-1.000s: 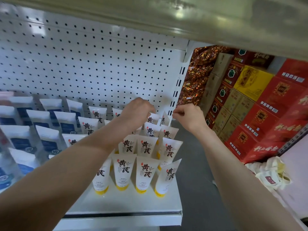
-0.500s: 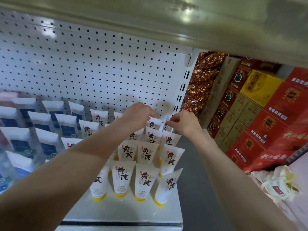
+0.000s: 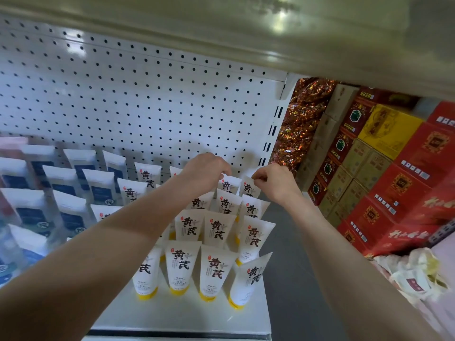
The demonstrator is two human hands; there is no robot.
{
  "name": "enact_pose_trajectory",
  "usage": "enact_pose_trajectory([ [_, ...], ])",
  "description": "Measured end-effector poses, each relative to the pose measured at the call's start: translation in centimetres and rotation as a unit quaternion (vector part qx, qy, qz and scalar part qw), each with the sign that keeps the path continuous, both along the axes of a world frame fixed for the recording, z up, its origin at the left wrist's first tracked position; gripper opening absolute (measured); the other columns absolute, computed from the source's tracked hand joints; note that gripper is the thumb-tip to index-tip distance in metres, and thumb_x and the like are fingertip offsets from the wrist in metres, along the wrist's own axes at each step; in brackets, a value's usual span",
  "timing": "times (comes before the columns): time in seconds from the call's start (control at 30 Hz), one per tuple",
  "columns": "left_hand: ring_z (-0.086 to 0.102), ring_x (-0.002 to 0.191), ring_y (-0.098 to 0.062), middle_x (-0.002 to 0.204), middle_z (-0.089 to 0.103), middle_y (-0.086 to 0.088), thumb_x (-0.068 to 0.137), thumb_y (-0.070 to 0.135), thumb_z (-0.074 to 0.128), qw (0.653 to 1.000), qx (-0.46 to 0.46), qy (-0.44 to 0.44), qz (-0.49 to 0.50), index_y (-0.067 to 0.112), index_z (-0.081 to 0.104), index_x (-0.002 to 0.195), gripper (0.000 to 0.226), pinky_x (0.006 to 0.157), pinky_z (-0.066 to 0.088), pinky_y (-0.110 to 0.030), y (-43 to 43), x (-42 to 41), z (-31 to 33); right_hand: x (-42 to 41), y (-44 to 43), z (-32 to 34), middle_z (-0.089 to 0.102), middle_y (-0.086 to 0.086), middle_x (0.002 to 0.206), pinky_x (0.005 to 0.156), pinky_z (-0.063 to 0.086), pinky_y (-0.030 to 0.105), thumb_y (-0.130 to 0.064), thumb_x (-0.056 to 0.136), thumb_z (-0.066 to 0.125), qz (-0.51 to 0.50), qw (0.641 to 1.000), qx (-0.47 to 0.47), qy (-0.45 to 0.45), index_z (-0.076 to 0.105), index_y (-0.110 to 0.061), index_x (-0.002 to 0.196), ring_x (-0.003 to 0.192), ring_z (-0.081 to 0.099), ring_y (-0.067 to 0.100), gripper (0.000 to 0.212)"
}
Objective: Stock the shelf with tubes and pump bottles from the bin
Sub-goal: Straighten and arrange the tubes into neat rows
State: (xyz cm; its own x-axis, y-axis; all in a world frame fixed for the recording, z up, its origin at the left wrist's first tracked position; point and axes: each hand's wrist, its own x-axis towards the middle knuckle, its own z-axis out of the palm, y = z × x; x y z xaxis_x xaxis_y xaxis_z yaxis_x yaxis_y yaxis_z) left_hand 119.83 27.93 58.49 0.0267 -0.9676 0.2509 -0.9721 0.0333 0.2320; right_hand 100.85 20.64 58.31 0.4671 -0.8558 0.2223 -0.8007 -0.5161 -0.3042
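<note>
White tubes with yellow caps [image 3: 181,267] stand cap-down in rows on the white shelf [image 3: 187,318], filling its right end. My right hand [image 3: 275,183] pinches the top edge of the back-right tube [image 3: 250,189] near the pegboard. My left hand [image 3: 206,172] reaches over the back row, fingers curled down over the top of the neighbouring tube [image 3: 230,185]. The bin is out of sight.
White tubes with dark blue labels [image 3: 66,188] fill the shelf's left part. A perforated back panel [image 3: 138,99] rises behind; an upper shelf [image 3: 270,30] hangs overhead. Red and yellow cartons [image 3: 398,168] stack to the right, with grey floor [image 3: 290,279] between.
Both hands stay at the back row; the right hand has shifted slightly left onto the back-right tube's top edge. The camera has tilted, showing more of the shelf.
</note>
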Motion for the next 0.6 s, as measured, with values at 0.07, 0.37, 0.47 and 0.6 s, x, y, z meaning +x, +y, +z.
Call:
enact_pose_trajectory([
  [0.07,0.059,0.101,-0.013,0.103,0.069,0.005,0.094,0.000,0.049,1.000,-0.002,-0.005,-0.001,0.028,0.066,0.119,0.041,0.084,0.048,-0.030,0.02,0.04,0.00,0.04,-0.06,-0.01,0.074,-0.001,0.104,0.089,0.054,0.037,-0.013,0.091,0.060,0.004,1.000,-0.001,0.002,0.076,-0.021,0.104,0.098,0.066,0.020,0.022],
  [0.37,0.056,0.107,-0.015,0.104,0.069,0.004,0.094,0.001,0.049,1.000,0.000,-0.013,-0.001,0.028,0.065,0.121,0.041,0.080,0.045,-0.030,0.00,0.09,-0.04,0.18,-0.03,-0.05,0.074,-0.001,0.102,0.088,0.054,0.040,-0.010,0.090,0.058,0.004,1.000,0.003,-0.002,0.076,-0.021,0.101,0.097,0.066,0.021,0.024],
  [0.47,0.056,0.111,-0.018,0.110,0.067,0.003,0.096,0.006,0.052,1.000,0.011,-0.018,-0.001,0.030,0.064,0.123,0.038,0.079,0.043,-0.030,0.07,0.09,0.00,0.15,0.18,-0.04,0.074,-0.001,0.102,0.088,0.054,0.040,-0.010,0.089,0.059,0.004,1.000,0.005,-0.003,0.076,-0.021,0.101,0.097,0.066,0.020,0.024],
  [0.6,0.055,0.113,-0.018,0.117,0.065,0.004,0.094,0.011,0.058,1.000,0.021,-0.013,-0.009,0.031,0.063,0.123,0.036,0.090,0.047,-0.037,0.39,-0.04,0.42,0.08,0.75,0.17,0.072,-0.001,0.106,0.090,0.053,0.039,-0.016,0.090,0.060,0.003,1.000,0.004,-0.012,0.073,-0.023,0.109,0.101,0.064,0.019,0.025],
])
